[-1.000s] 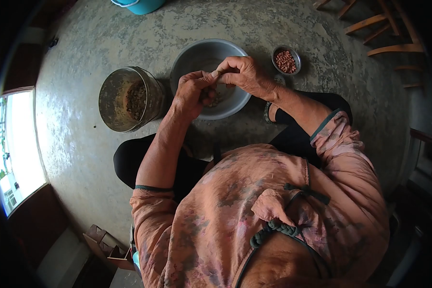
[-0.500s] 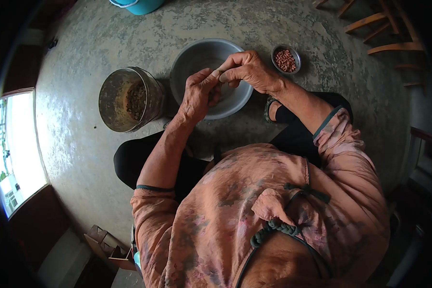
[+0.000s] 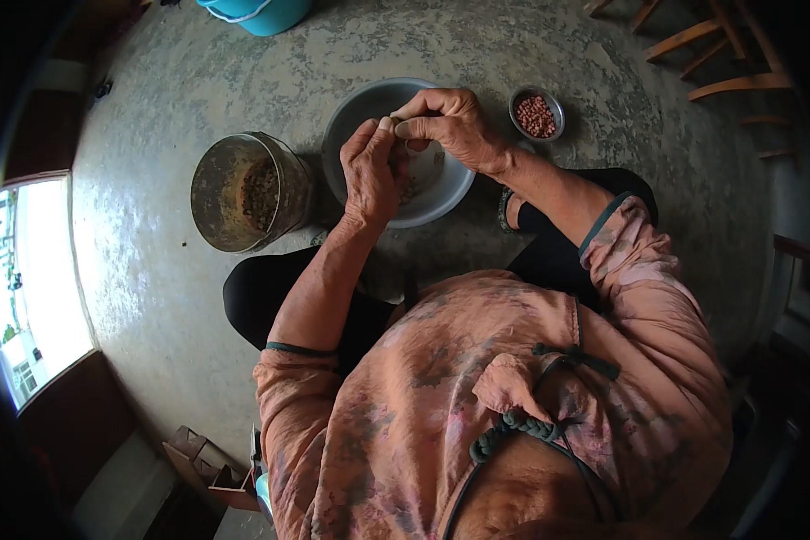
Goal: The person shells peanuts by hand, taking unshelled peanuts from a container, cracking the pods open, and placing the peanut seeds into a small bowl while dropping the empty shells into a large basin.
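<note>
My left hand (image 3: 370, 175) and my right hand (image 3: 457, 130) meet above a grey basin (image 3: 339, 121), both with fingers closed. Their fingertips pinch a small peanut (image 3: 394, 123), mostly covered by the fingers. A few pale bits, too small to make out clearly, lie at the bottom of the basin. Left of it, a worn metal bucket (image 3: 214, 193) leans with its mouth toward me and has unshelled peanuts (image 3: 261, 193) inside. A small metal bowl (image 3: 560, 115) of reddish peanut kernels (image 3: 535, 117) stands to the right of my right hand.
At the top left is a blue bucket (image 3: 265, 16) with a handle. Wooden chair legs (image 3: 738, 88) stand at the upper right. My bent legs flank the basin on the concrete floor (image 3: 144, 261). A bright doorway (image 3: 45, 279) opens at the far left.
My hands have shifted slightly up and left, and the left fingertips have moved closer against the right ones. More of the basin's bottom shows beneath them. The camera view has shifted a little.
</note>
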Available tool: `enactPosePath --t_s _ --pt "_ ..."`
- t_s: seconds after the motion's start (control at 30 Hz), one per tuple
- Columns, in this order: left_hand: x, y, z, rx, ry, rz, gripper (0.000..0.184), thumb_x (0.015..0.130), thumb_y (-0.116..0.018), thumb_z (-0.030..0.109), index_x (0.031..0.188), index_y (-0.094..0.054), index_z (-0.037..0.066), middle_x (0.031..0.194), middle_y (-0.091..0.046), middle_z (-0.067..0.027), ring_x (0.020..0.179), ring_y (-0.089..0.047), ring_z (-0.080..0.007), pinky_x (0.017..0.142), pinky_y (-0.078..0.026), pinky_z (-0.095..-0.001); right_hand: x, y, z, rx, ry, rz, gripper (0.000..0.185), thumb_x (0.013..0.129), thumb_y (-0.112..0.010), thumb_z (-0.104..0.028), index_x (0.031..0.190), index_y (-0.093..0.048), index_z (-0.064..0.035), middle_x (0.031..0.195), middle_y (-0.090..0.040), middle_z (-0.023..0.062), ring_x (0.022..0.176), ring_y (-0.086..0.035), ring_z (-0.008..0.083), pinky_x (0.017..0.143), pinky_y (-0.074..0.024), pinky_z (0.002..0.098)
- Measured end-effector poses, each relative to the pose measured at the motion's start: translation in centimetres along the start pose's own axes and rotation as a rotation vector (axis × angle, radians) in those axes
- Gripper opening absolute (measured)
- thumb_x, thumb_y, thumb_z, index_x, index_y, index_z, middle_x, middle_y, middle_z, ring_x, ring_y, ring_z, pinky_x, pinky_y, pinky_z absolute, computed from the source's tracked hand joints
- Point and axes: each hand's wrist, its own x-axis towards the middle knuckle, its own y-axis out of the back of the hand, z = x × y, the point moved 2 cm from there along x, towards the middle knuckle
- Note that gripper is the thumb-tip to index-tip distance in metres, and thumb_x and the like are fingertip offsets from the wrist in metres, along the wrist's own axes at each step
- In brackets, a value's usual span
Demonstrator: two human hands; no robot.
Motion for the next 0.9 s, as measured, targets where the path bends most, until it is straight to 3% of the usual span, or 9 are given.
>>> enactPosePath --t_s 0.4,0.5,0.7,0.9 --pt "1.2 -0.7 1.1 -0.074 -0.054 0.049 0.021 0.091 -0.050 0.024 0.081 -0.055 0.006 0.066 -0.050 -0.0015 0.050 -0.046 -0.0101 0.042 -0.033 -0.0222 1.5 0.2 -0.2 -0.133 0.104 0.078 0.011 0.077 -0.070 -0.012 0.084 -0.068 -0.0047 0.077 -0.067 0.0018 0.074 -0.059 0.0072 0.067 -0.0478 0.0228" --pt "1.3 -0.9 1.2 -0.117 -0.030 0.047 0.020 0.092 -0.049 0.023 0.082 -0.055 0.006 0.066 -0.050 -0.0014 0.051 -0.046 -0.0106 0.042 -0.033 -0.0232 1.5 0.2 -0.5 -0.186 0.184 0.068 0.013 0.082 -0.065 -0.011 0.091 -0.065 -0.0019 0.076 -0.065 0.0030 0.069 -0.059 0.0067 0.058 -0.0470 0.0211" --pt "1.6 -0.8 0.7 -0.198 0.003 0.042 0.019 0.091 -0.050 0.023 0.085 -0.055 0.007 0.067 -0.050 -0.0006 0.051 -0.046 -0.0103 0.043 -0.033 -0.0226 1.7 0.3 -0.3 -0.221 0.187 0.079 0.017 0.081 -0.067 -0.014 0.093 -0.065 -0.0021 0.078 -0.065 0.0028 0.071 -0.059 0.0065 0.061 -0.0471 0.0213" --pt "1.7 0.3 1.6 -0.023 0.012 -0.085 0.016 0.090 -0.053 0.022 0.082 -0.054 0.007 0.067 -0.049 0.0004 0.051 -0.044 -0.0077 0.044 -0.033 -0.0207 1.6 0.9 -0.7 0.001 0.025 -0.017 0.018 0.079 -0.069 -0.015 0.091 -0.066 -0.0013 0.078 -0.065 0.0027 0.070 -0.059 0.0074 0.064 -0.0483 0.0216"
